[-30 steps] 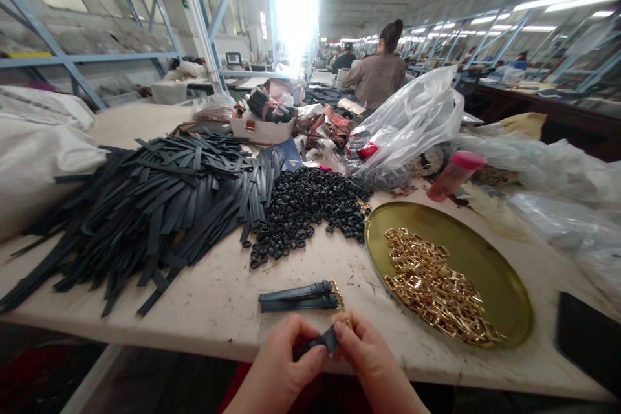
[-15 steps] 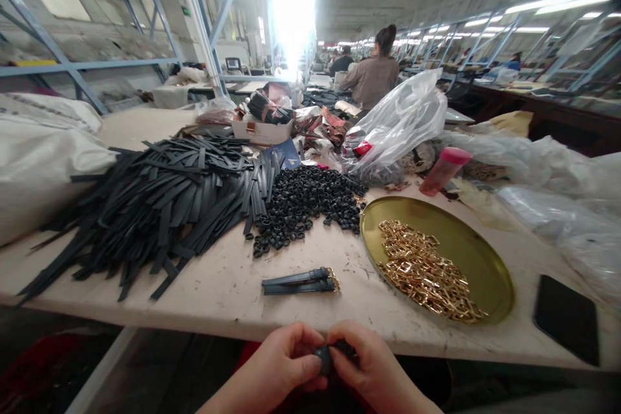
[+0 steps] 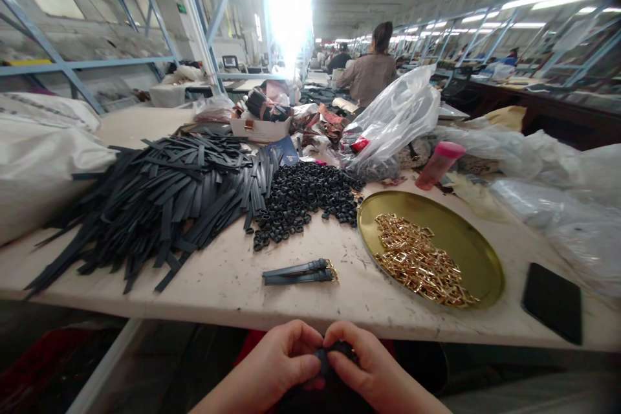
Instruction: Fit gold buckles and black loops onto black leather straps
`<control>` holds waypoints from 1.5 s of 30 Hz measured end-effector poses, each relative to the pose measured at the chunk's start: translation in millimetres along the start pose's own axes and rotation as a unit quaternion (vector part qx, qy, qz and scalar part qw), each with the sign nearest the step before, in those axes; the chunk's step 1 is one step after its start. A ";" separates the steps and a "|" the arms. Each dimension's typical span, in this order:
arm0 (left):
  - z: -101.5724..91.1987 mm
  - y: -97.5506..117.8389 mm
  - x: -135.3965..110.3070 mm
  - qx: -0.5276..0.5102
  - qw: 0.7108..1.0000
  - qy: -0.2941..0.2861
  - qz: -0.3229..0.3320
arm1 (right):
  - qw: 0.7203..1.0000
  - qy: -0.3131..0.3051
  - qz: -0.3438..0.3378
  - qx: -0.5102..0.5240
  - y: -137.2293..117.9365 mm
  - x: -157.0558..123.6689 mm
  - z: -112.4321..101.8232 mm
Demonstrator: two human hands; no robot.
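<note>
Below the table's front edge, my left hand [image 3: 290, 357] and my right hand [image 3: 359, 360] meet fingertip to fingertip. Both are closed on a small dark strap [image 3: 323, 358], pinched between thumbs and fingers. Most of that strap is hidden by the fingers. Just beyond on the table lie a few finished-looking black straps [image 3: 294, 273] with gold buckles at their right ends. Farther back is a heap of small black loops [image 3: 310, 197]. A round gold-coloured tray [image 3: 478, 252] to the right holds a pile of gold buckles [image 3: 420, 259].
A large pile of loose black straps [image 3: 184, 194] spreads over the left of the table [image 3: 218, 307]. At right lie a black phone [image 3: 552, 303], a pink-lidded container [image 3: 439, 165] and clear plastic bags [image 3: 398, 116]. A person [image 3: 373, 71] sits farther back.
The view has shifted slightly, so the tray and phone appear a little higher and farther left. Both hands keep their pinch on the strap with only small finger movement.
</note>
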State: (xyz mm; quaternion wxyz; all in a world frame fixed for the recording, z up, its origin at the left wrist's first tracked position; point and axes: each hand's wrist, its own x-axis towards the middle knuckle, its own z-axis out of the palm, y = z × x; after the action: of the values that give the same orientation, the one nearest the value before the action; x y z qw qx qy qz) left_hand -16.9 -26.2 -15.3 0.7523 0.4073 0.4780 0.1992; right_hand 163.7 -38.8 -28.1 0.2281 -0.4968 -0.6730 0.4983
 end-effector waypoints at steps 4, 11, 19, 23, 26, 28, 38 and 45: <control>-1.0 -6.9 3.9 0.013 1.000 -0.015 -0.009 | 1.000 -0.029 -0.004 0.002 -0.2 0.5 -3.3; 7.3 -5.7 4.5 0.018 0.998 -0.046 -0.045 | 0.993 -0.106 0.039 0.033 -2.6 -1.7 -15.2; -4.2 -14.1 13.3 -0.028 0.996 -0.079 -0.020 | 0.994 -0.081 0.030 0.067 4.6 7.4 -13.5; 3.4 -6.0 8.3 -0.046 0.993 -0.074 -0.081 | 0.990 -0.125 0.049 0.054 4.4 4.9 -18.9; 11.1 -0.2 4.9 -0.045 0.990 -0.089 -0.104 | 0.986 -0.152 0.056 0.047 3.2 0.8 -22.2; 14.3 0.2 4.0 -0.035 0.991 -0.090 -0.097 | 0.986 -0.155 0.044 0.030 2.9 -1.7 -22.6; 6.9 -1.9 -1.2 0.186 0.975 -0.086 -0.081 | 1.000 -0.013 0.003 -0.005 8.9 -10.3 -6.2; 11.9 13.2 2.9 0.286 0.953 -0.086 -0.055 | 0.998 0.002 -0.059 -0.038 5.8 -6.6 0.6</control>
State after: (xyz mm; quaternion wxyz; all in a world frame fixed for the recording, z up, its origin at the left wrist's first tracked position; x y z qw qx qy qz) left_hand -3.9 -21.4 -3.9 0.6528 0.5936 0.4701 -0.0234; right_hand 168.4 -45.0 -32.3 0.2397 -0.4655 -0.7189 0.4572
